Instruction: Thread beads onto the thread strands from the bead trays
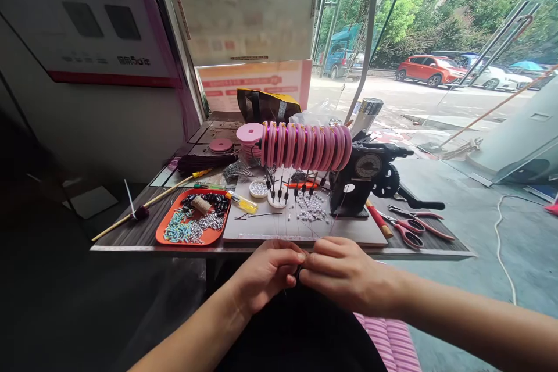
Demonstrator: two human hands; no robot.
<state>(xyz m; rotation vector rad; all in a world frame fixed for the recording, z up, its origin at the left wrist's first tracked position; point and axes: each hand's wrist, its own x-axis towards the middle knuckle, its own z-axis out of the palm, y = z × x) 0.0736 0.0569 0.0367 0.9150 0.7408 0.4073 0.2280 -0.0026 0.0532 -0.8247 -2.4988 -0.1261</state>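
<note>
My left hand and my right hand meet in front of the table edge, fingertips nearly touching. Both are closed in a pinch on fine thread, which runs down from a row of pink spools. Whatever else sits between the fingertips is too small to make out. The spools are mounted on a black hand-cranked winder, with black weights hanging below on several threads. Under them, loose white beads lie on a pale board, near a small dish of beads.
An orange tray of beads and cord stands left. Scissors, pliers and a red-handled tool lie right of the board. A yellow lighter and a wooden stick are left. The crank handle juts out right.
</note>
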